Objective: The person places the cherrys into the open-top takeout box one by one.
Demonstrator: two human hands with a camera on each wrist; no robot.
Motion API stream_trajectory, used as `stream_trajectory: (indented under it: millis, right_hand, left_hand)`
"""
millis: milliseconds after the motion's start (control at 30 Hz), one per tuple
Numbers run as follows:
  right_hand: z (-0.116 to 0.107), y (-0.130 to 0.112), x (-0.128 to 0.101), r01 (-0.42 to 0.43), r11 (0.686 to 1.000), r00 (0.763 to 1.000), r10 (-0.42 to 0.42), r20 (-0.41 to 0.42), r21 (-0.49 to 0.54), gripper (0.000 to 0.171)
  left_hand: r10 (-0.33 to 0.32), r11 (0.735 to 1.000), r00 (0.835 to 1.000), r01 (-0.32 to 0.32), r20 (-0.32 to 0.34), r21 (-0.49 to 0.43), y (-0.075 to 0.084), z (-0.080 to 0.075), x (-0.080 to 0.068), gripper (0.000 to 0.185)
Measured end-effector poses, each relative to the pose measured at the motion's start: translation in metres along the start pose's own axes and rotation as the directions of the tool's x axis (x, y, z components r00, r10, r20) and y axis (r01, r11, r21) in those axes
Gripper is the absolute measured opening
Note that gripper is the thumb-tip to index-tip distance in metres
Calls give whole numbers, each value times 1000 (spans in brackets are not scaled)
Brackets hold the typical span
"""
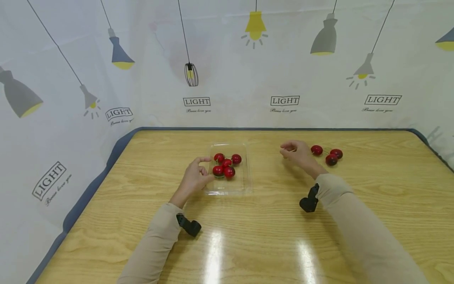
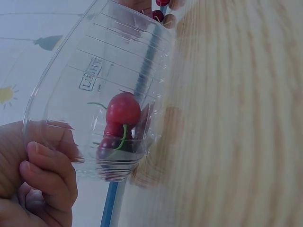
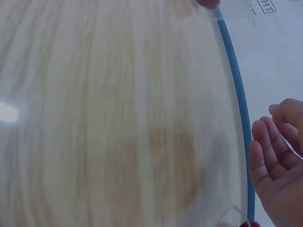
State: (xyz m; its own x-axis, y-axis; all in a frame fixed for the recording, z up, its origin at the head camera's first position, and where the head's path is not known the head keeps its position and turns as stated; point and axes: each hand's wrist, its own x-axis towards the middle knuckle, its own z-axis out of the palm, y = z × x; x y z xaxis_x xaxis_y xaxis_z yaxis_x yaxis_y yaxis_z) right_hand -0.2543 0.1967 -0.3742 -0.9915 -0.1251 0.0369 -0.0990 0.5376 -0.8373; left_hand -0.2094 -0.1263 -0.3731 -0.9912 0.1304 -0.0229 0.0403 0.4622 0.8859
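Wooden worktop (image 1: 248, 236), blue-edged, backed by a white cloth printed with lamps (image 1: 227, 71).

Clear plastic tray (image 1: 244, 185) sits near the middle of the worktop, holding five red cherries (image 1: 225, 165) bunched toward its far end. In the left wrist view the tray wall is close up, cherries and a green stem (image 2: 124, 135) showing through it.

Left hand (image 1: 194, 177) at the tray's left edge: fingers (image 2: 49, 172) curled round the rim, thumb over the top, gripping the tray.

Right hand (image 1: 299, 154) hovers above the worktop to the right of the tray, well apart from it. Fingers bent, tips drawn together toward the thumb; they may pinch a thin stem, but the head view is too small to be sure. The right wrist view shows only the fingers (image 3: 265, 156) loosely curled beside the blue worktop edge.

Three loose cherries (image 1: 328, 154) lie on the worktop just beyond the right hand, close together.

Tan sleeves (image 1: 340, 213) on both arms, each with a black wrist mount (image 1: 309, 200).
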Motion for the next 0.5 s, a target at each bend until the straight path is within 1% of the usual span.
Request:
stream_trajectory:
  millis: [200, 367, 500]
  right_hand:
    - [-13, 14, -6, -20, 999, 1000, 20, -4, -39, 34]
    - [-22, 18, -13, -35, 998, 999, 35, -6, -54, 35]
    - [-29, 23, -18, -69, 991, 997, 67, -25, -114, 34]
  left_hand:
    - [-6, 1000, 1000, 6, 1, 4, -1, 0, 1, 54]
    - [-4, 1000, 1000, 4, 3, 7, 0, 0, 1, 55]
    - [-3, 1000, 1000, 3, 1, 5, -1, -1, 2, 55]
